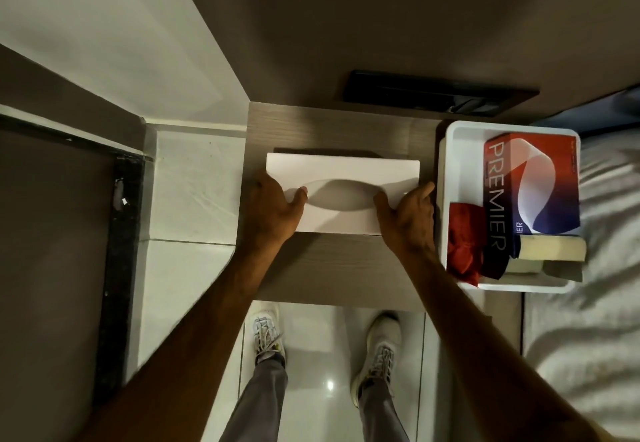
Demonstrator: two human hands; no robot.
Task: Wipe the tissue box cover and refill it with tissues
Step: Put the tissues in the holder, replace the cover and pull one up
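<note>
The tabletop (311, 268) carries a white tissue box cover (343, 178) at its middle, gripped at its ends by the left hand (273, 207) and right hand (407, 214). A tissue box (533, 185) and red cloth (464, 244) are held in the white tray (446, 150) at right.

Sponge (550, 247) half under tissue pack (540, 182); cover's (343, 168) ends under fingers (298, 197).

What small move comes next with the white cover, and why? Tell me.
Probably lift the tissue box cover off the table: both the left hand and right hand grip its ends, its slot shows no tissue, and the red cloth lies unused in the tray.
</note>
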